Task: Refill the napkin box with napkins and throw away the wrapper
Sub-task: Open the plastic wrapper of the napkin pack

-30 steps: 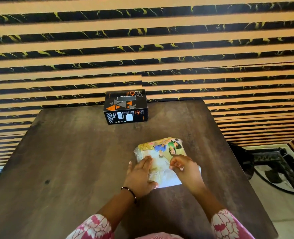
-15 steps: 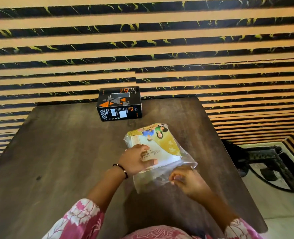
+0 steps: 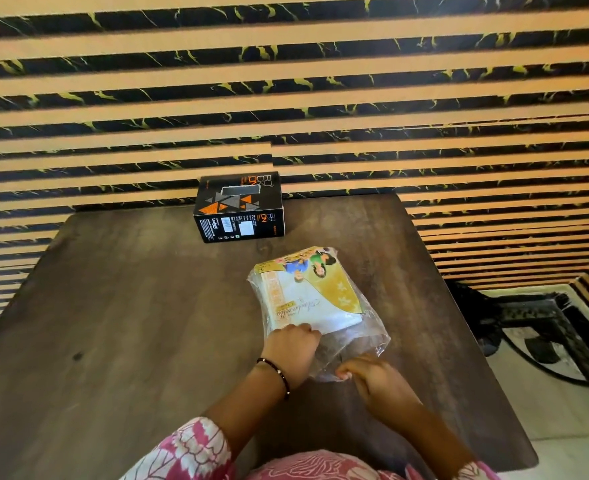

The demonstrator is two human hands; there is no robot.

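Dark wood surface [image 3: 130, 306], striped wall behind; napkin pack [image 3: 307, 292] now slid partway out; left hand [image 3: 291, 355] grip closed on stack, right hand [image 3: 372, 375] pinching wrapper [image 3: 359, 344]; napkin box [image 3: 239, 207] untouched beyond.
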